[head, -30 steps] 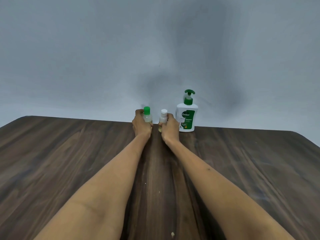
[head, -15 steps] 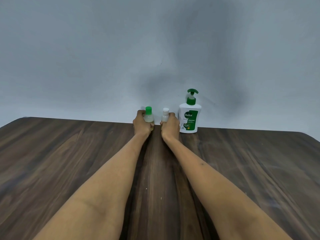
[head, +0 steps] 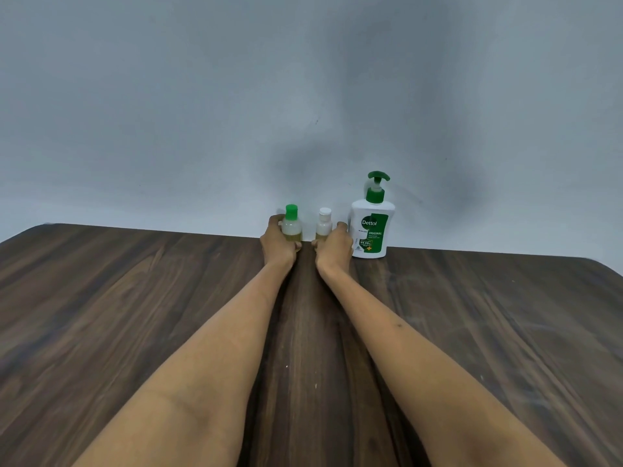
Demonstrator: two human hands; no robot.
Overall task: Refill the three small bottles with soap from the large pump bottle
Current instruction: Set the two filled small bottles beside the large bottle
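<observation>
Both small bottles are capped, so this looks like the setup step, nothing's been refilled yet. A small clear plastic bottle with a green cap (head: 291, 224) is wrapped by the left hand (head: 278, 243), and a smaller clear bottle with a white cap (head: 324, 225) is gripped by the right hand (head: 333, 246), fingers curled around each. Both are held just left of the big white pump bottle with the green pump head (head: 372, 224), at the far edge of the dark wood-grain table (head: 135, 298) against the wall. Only two small bottles can be seen; a third isn't visible. Next, the caps probably need to be unscrewed and an open neck brought under the pump spout.
</observation>
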